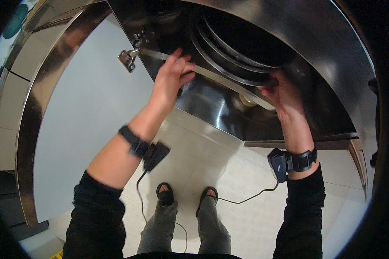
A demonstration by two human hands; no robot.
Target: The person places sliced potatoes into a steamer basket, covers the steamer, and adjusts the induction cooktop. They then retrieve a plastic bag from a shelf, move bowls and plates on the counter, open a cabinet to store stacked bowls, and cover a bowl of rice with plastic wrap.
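Note:
Inside a metal-lined cabinet, several round metal pans or bowls stand tilted, one within another. My right hand is at their lower right rim, its fingers partly in shadow behind the edge; the thumb and fingers appear to grip it. A pale flat strip runs across in front of the rims, from near the door hinge to my right hand. My left hand is raised over the left part of this strip, fingers spread and blurred; whether it touches the strip is unclear.
The cabinet door stands open at the left, held by a metal hinge. A round pale object lies below the strip. Cables hang from devices on both my wrists to the tiled floor.

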